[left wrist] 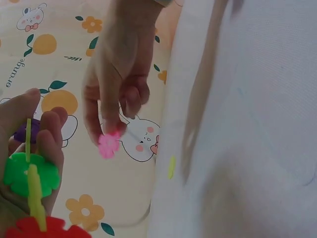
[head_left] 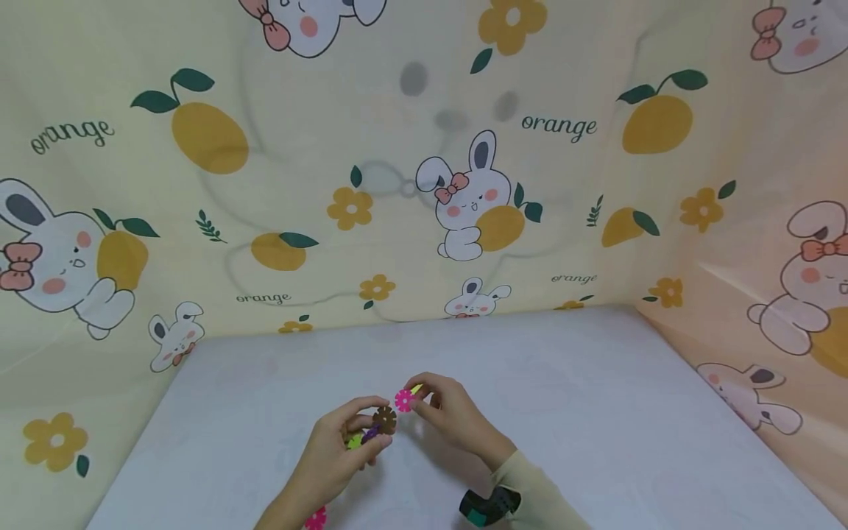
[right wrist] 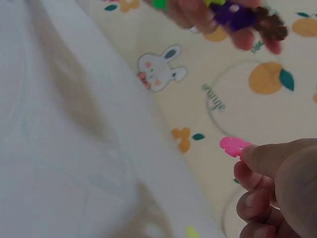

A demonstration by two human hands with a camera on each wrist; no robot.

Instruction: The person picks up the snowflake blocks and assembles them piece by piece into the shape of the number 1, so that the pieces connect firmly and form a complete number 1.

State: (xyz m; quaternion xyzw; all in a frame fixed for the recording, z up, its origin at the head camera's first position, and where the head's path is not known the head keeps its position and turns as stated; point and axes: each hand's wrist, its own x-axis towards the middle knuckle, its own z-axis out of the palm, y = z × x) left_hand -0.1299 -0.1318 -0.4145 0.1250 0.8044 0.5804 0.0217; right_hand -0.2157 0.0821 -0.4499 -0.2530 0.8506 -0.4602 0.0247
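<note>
My left hand [head_left: 341, 445] grips a chain of notched, flower-shaped plastic discs. At its top end, a brown disc [head_left: 385, 419] sticks out past the fingertips, beside a purple disc [right wrist: 235, 16]. Lower down the chain, a green disc [left wrist: 31, 174] and a red disc [left wrist: 47, 229] follow, with yellow discs [left wrist: 35, 191] edge-on between them. Between thumb and fingertips my right hand [head_left: 453, 412] pinches a pink disc [head_left: 404, 400]. It is held up just right of the brown disc, a small gap apart.
A yellow piece [left wrist: 171, 167] lies on the white table [head_left: 596, 442], behind the right hand's fingers in the head view. Another pink disc [head_left: 316, 517] shows beside the left forearm at the bottom edge. A patterned cloth [head_left: 397, 280] stands around the table's back and sides.
</note>
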